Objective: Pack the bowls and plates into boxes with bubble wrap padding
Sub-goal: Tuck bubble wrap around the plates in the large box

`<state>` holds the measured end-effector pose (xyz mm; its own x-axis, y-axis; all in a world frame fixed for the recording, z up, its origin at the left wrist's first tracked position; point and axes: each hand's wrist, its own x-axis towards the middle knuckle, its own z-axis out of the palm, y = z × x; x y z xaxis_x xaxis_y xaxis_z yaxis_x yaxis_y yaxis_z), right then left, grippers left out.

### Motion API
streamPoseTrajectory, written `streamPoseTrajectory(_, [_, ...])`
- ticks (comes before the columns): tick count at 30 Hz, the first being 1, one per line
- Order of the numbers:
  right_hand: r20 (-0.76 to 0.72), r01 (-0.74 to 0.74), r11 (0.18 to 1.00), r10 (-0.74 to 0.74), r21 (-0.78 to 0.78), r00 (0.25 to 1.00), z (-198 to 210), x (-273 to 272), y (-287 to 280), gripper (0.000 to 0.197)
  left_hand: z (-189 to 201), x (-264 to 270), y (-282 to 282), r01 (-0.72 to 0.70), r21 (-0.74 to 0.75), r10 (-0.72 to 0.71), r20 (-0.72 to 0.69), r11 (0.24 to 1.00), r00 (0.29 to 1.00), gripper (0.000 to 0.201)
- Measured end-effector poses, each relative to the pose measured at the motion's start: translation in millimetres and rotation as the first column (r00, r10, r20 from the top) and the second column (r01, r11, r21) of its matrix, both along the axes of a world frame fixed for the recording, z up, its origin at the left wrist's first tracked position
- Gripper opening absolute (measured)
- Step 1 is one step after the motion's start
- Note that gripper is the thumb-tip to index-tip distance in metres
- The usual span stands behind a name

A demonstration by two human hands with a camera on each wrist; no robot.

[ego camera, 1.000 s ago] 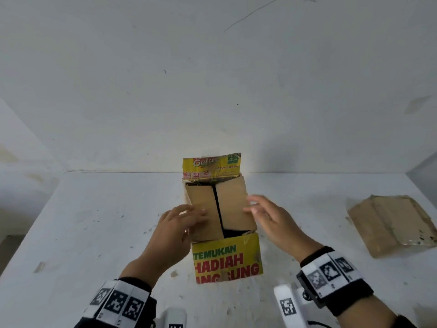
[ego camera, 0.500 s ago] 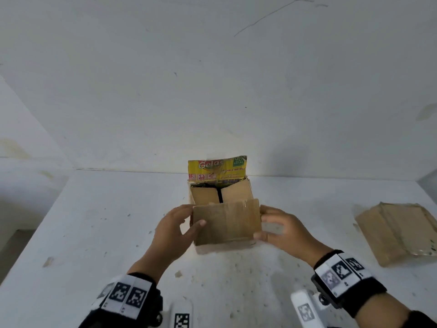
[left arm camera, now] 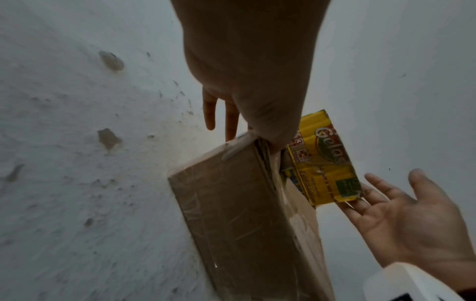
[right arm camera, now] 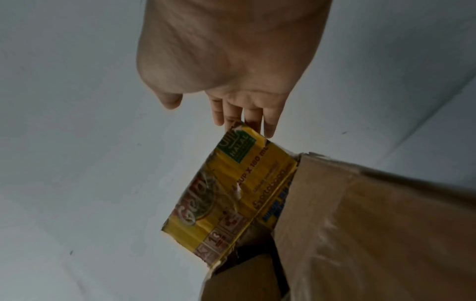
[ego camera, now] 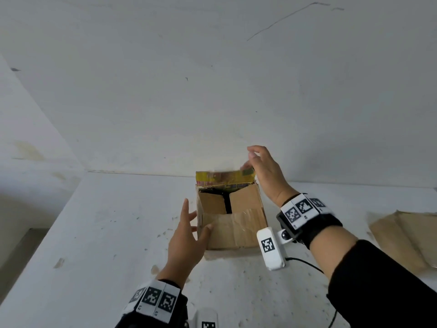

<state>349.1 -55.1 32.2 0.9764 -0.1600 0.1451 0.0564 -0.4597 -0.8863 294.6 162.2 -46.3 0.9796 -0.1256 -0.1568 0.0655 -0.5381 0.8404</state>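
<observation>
Hands closing the box on the worktop.
Left hand open against near flap; right hand open behind yellow far flap; closing appears nearly done.

The box is brown matt cardboard, its near flap under glossy clear tape; the far flap has yellow glossy print; the table is white, rough and pitted.

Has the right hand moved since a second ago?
Yes. The right hand went from the box's near side to its far yellow flap, fingers touching the flap's corner.
</observation>
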Motion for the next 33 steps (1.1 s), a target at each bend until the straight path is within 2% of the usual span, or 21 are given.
streamPoseTrajectory(2, [-0.007,-0.025,1.0,0.025,-0.01,1.0,-4,-7,2,0.065,-2,-2,1,-0.01,-0.012,0.01,0.016,1.0,1.0,0.084])
streamPoseTrajectory(4, [-0.064,-0.117,0.986,0.109,-0.119,0.992,-14,-17,2,0.071,-3,-4,0,-0.009,-0.007,0.01,0.045,1.0,0.999,0.079])
streamPoseTrajectory(7, [-0.152,-0.31,0.907,0.277,-0.286,0.949,-25,-36,3,0.083,-3,-6,-3,0.009,0.014,-0.01,0.083,1.0,0.996,0.064])
streamPoseTrajectory(8, [-0.156,-0.373,0.839,0.339,-0.396,0.928,-28,-42,3,0.091,-2,-6,-3,0.016,0.028,-0.018,0.097,0.999,0.995,0.06])
streamPoseTrajectory(9, [-0.157,-0.412,0.729,0.394,-0.546,0.905,-33,-49,5,0.098,-2,-6,-4,0.018,0.035,-0.022,0.108,0.999,0.994,0.057])
streamPoseTrajectory(10, [-0.165,-0.42,0.594,0.435,-0.686,0.885,-38,-56,7,0.103,-2,-7,-4,0.017,0.038,-0.022,0.116,0.999,0.993,0.055])
streamPoseTrajectory(12, [-0.217,-0.402,0.357,0.457,-0.843,0.862,-54,-69,12,0.112,-3,-7,-3,0.014,0.037,-0.018,0.124,0.999,0.992,0.053])
streamPoseTrajectory(13, [-0.24,-0.392,0.287,0.448,-0.874,0.861,-63,-74,14,0.111,-3,-7,-3,0.017,0.038,-0.022,0.127,0.999,0.992,0.053])
streamPoseTrajectory(14, [-0.231,-0.37,0.257,0.445,-0.893,0.865,-71,-79,17,0.107,-3,-6,-3,0.022,0.044,-0.028,0.128,0.999,0.991,0.052])
streamPoseTrajectory(16, [-0.14,-0.297,0.284,0.464,-0.912,0.875,-85,-85,19,0.095,-3,-7,-5,0.022,0.053,-0.029,0.136,0.998,0.99,0.052])
streamPoseTrajectory(19, [-0.023,-0.22,0.367,0.472,-0.904,0.881,-92,-92,24,0.08,-5,-7,-7,0.017,0.057,-0.024,0.138,0.998,0.99,0.051])
streamPoseTrajectory(25, [0.086,-0.149,0.513,0.406,-0.845,0.91,-88,-99,38,0.053,-6,-6,-7,0.024,0.086,-0.035,0.139,0.996,0.99,0.047])
streamPoseTrajectory(27, [0.07,-0.156,0.531,0.381,-0.833,0.922,-81,-100,41,0.039,-4,-5,-5,0.044,0.118,-0.06,0.14,0.992,0.988,0.047])
streamPoseTrajectory(31, [-0.016,-0.228,0.498,0.393,-0.837,0.919,-55,-110,46,0.027,8,-3,2,0.174,0.21,-0.191,0.062,0.962,0.98,0.05])
streamPoseTrajectory(33, [0.032,-0.238,0.577,0.418,-0.781,0.908,-34,-124,37,0.015,24,-1,11,0.194,0.206,-0.213,0.074,0.959,0.974,0.051])
